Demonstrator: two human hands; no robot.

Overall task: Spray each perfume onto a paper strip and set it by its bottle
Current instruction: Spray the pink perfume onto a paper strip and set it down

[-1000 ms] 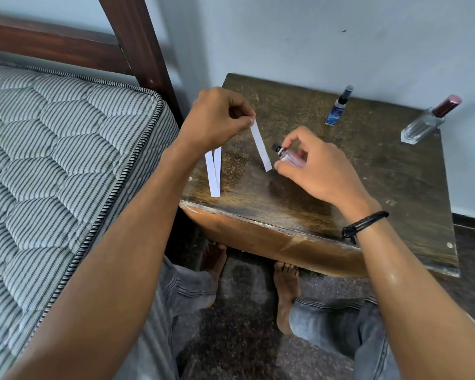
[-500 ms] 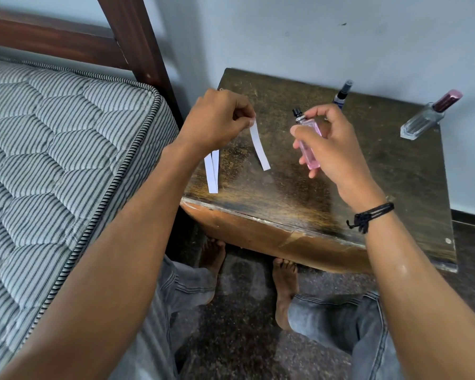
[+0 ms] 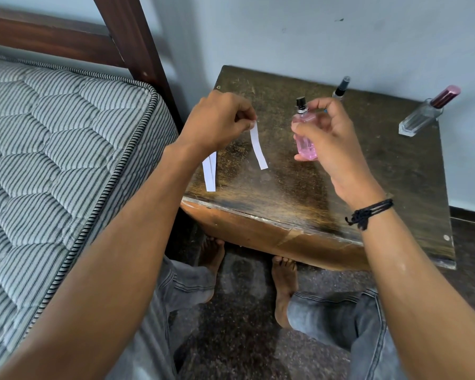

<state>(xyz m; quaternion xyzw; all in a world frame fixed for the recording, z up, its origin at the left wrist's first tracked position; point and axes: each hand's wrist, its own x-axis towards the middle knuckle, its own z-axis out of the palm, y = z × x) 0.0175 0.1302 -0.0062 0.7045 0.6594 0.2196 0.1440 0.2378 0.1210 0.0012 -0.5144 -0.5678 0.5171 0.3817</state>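
Observation:
My left hand [image 3: 217, 120] pinches the top of a white paper strip [image 3: 258, 148] that hangs down above the dark wooden table [image 3: 272, 193]. My right hand [image 3: 329, 133] grips a small pink perfume bottle [image 3: 304, 139] upright, its black nozzle on top, just right of the strip. Two more white strips [image 3: 210, 174] lie at the table's left front corner. A slim bottle with a black cap [image 3: 340, 89] stands behind my right hand, partly hidden. A clear bottle with a maroon cap [image 3: 425, 113] stands at the far right.
A striped quilted mattress [image 3: 52, 149] and a dark wooden bed post [image 3: 132, 42] lie to the left of the table. A pale wall stands behind it. My knees and bare feet are below the table's front edge.
My right hand has lifted the pink bottle off the table and turned it from lying sideways to upright beside the strip. My left hand and the strip have hardly moved.

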